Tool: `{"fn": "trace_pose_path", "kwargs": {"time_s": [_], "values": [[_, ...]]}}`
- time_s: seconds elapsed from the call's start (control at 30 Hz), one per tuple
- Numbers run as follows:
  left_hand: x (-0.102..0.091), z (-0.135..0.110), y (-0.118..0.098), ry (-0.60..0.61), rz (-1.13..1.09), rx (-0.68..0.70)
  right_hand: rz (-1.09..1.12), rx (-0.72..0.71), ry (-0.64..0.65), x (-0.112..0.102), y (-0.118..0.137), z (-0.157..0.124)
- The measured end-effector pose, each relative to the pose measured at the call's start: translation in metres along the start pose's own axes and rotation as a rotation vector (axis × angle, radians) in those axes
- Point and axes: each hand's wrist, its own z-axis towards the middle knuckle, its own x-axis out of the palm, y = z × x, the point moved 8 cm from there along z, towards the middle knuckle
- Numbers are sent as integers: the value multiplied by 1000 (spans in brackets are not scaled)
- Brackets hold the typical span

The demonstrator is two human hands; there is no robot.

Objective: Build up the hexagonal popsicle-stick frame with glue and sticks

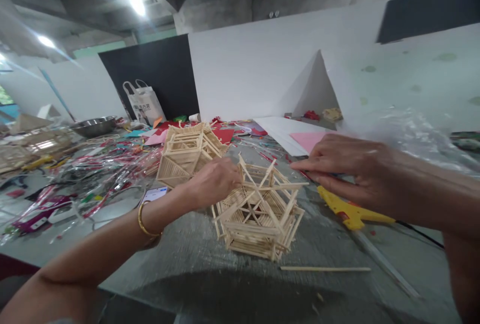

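My left hand point(219, 179), with a gold bangle on the wrist, is closed at the upper left edge of a six-sided model of thin wooden sticks point(258, 214). Its fingertips are partly hidden there. Sticks cross in a star over the model's top. On the right, my right hand point(341, 164) hovers with index finger and thumb stretched out and apart, close to the model's right-hand stick ends. I see nothing in it. Beneath it lies a yellow glue gun point(348, 209) with a clear glue stick point(390, 266) by it. A second stick model point(191, 151) stands behind my left hand.
A loose wooden stick point(325, 268) lies in front of the model. A phone point(155, 194) is behind my left wrist. Plastic wrappers and coloured scraps cover the left and back. A metal bowl point(95, 126), a white tote bag point(144, 104) and white boards point(255, 74) stand farther off.
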Motion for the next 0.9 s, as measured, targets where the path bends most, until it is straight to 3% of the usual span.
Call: {"fn": "trace_pose_path", "kwargs": {"time_s": [0.3,0.47,0.57,0.73,0.83,0.9], "values": [[-1,-4,-2,-34,-14,-2,-75,-67,-22,-9,10,2],[-16,6,2,-117,-98,-31,-114,-37,-149,-27,10,3],[-19,29,-5,-153,-214,-32,-108,-49,-220,-35,14,4],[-7,72,-39,2,-552,65,30,-30,-277,-41,20,6],[-18,77,-50,23,-814,32,36,42,-324,-46,16,5],[-35,69,-46,-60,-881,-42,46,89,-345,-49,12,4]]}}
